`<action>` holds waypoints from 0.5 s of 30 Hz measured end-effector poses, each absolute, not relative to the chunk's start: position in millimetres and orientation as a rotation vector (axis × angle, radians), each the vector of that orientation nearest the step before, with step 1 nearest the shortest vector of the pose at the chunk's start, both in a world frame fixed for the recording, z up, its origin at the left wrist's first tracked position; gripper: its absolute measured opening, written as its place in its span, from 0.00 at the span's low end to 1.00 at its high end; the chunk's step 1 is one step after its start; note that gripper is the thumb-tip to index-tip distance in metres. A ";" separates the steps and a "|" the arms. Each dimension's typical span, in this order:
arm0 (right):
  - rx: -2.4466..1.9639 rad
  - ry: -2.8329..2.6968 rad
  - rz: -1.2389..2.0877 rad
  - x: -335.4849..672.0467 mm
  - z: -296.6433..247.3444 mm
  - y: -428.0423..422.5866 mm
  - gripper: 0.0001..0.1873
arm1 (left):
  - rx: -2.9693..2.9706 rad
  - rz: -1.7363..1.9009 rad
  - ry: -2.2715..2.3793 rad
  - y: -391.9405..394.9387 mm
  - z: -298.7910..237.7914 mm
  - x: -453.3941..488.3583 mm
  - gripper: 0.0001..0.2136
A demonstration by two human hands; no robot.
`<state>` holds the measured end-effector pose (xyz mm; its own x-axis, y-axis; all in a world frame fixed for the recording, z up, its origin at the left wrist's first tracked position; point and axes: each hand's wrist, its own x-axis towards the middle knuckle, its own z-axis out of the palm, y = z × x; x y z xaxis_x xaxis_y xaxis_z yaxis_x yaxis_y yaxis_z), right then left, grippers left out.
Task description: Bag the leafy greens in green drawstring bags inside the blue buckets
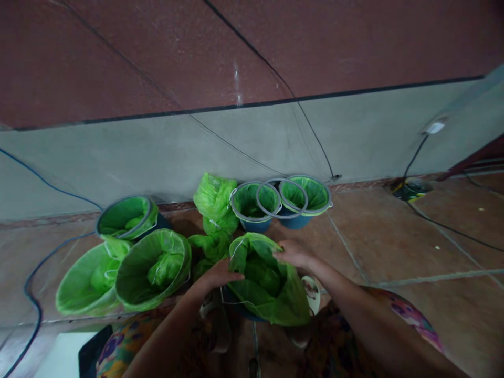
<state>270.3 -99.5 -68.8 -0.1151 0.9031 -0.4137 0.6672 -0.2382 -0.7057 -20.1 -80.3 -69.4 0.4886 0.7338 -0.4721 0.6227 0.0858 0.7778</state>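
- The green net bag (275,300) is sitting over the front bucket (243,311), its mouth gaping upward and its near side draping down over that bucket.
- The left hand (220,274) is pinching the bag's rim at the left of the front bucket, the thumb lying inside the mouth.
- The right hand (295,254) is grasping the rim at the far right of the front bucket.
- The mesh is looking thin, soft and light, so it is probably creasing under any pull rather than keeping its shape; rough handling is perhaps risking snags.
- The rim is seemingly offering the best hold, one grip on each side of the front bucket.
- A pale cord (236,302) is hanging slack along the front bucket's near left.
- The bag is showing bright yellow-green outside, darkening around the bunched netting (263,277) that is lying inside, over the front bucket.
- Beyond the front bucket, two lined buckets (258,226) are standing, a grey ring (282,217) lying across them.
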 end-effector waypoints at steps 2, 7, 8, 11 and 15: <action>-1.988 -1.770 1.171 268.4 -71.3 -98.0 0.08 | 1.724 0.062 1.307 -84.0 -74.8 -18.5 0.06; -2.048 -1.732 1.205 275.6 -63.3 -95.3 0.06 | 1.813 -0.066 1.620 -71.5 -76.5 -20.3 0.08; -2.058 -1.685 1.228 279.3 -58.9 -95.2 0.06 | 1.805 -0.054 1.685 -65.4 -73.0 -22.8 0.09; -2.070 -1.477 1.334 293.3 -44.2 -95.5 0.05 | 1.790 0.081 1.849 -47.2 -59.6 -33.3 0.11; -2.230 -1.384 1.360 309.4 -35.2 -95.4 0.06 | 1.752 0.264 1.903 -37.0 -53.0 -42.2 0.14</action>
<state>309.4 -95.4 -35.2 0.1461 0.7852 -0.6017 0.6155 -0.5483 -0.5661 -42.2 -37.0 -53.0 -0.0140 0.9681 -0.2501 0.8633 0.1379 0.4854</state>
